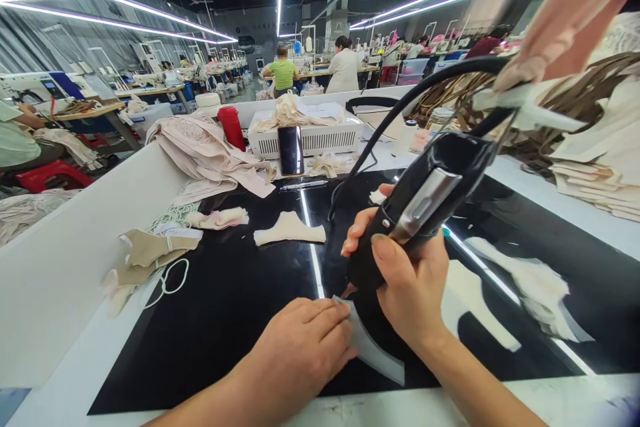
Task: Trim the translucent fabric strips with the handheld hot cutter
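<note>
My right hand is wrapped round a black hand-held power tool with a silver lever on its side, a thick cable at its upper end and its nose tilted down. Close by, my left hand is closed, its fingertips pressing a curved, thin grey fabric piece onto the black work surface. The tool's tip is by the upper end of that piece; whether it touches cannot be made out. Behind my left hand lies a cream cut fabric piece. More cream pieces lie right of the tool.
At left lie beige pieces with cord and a fabric pile. A phone leans on a white vented box, beside a red container. The cable arches behind the tool. Fabric stacks stand right. Co-workers sit beyond.
</note>
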A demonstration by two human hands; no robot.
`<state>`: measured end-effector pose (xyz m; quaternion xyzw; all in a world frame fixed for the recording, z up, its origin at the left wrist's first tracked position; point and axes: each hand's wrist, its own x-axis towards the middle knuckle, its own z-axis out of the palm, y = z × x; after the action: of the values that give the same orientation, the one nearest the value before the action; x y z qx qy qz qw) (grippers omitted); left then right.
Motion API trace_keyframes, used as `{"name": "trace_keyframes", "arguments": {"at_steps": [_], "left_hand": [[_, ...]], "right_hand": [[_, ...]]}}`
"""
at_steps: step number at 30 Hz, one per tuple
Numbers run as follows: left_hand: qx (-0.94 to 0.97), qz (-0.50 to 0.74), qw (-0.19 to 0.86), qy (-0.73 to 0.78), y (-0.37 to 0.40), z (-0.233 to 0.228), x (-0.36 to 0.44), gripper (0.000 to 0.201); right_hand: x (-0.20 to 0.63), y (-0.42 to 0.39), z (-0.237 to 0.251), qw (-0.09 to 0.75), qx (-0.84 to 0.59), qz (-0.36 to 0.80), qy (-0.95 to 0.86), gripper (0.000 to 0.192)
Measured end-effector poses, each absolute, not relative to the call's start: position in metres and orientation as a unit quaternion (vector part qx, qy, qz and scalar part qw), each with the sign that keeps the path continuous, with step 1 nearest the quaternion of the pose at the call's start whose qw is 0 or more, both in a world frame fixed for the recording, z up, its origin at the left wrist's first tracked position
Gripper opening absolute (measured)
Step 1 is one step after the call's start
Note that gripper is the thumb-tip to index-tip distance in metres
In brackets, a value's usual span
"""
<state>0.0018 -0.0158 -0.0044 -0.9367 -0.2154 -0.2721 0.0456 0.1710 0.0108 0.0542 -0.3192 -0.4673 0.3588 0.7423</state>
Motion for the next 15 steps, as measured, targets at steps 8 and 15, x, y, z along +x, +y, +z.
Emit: {"name": "trace_keyframes", "arguments": {"at_steps": [8, 15], "left_hand": [[-0.942, -0.256, 0.034, -0.213, -0.016, 0.002, 0.000, 0.033], [-0.946, -0.246, 0.044, -0.205, -0.017, 0.005, -0.002, 0.028]], "right_hand": [[0.202, -0.028, 0.068, 0.731, -0.332, 0.330, -0.497, 0.043], [0.215, -0.054, 0.066, 0.734, -0.348, 0.316, -0.490, 0.046]]}}
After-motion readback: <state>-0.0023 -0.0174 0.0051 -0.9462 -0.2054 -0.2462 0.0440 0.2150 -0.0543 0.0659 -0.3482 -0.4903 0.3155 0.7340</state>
